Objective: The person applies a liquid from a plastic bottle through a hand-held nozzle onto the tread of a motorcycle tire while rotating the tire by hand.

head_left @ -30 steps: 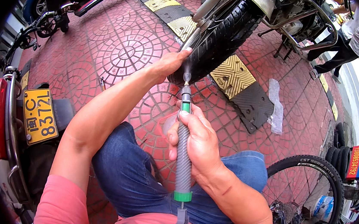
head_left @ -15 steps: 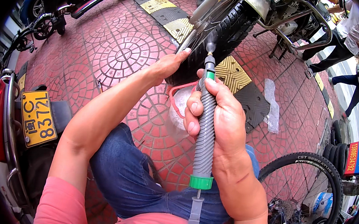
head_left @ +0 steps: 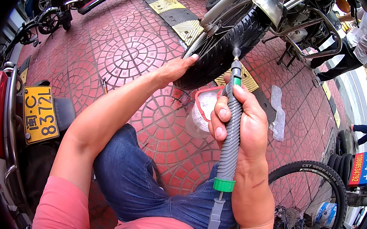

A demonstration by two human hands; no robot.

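My right hand (head_left: 253, 125) is wrapped around a grey ribbed hand spray pump (head_left: 229, 150) with a green collar; its rod and grey handle stick out towards my lap. The pump's nozzle points away from me at the black tyre (head_left: 212, 64) of a motorcycle's front wheel, and a small puff of mist shows at its tip. My left hand (head_left: 174, 71) grips the near left edge of that wheel, thumb by the rim, the other fingers mostly hidden. Below the tyre, partly behind my right fingers, stands a translucent tub (head_left: 196, 123) with a red rim and whitish contents.
Yellow-and-black speed bumps (head_left: 171, 11) run under the wheel. Nearby lies a strip of bubble wrap (head_left: 277, 112). A bicycle wheel (head_left: 275, 169) is at lower right, a parked vehicle's yellow plate (head_left: 41, 114) at left. A person (head_left: 363, 41) stands at far right.
The view has shifted slightly. My right hand and the pump have moved a little right, uncovering more of the tub. My left hand stays at the wheel.
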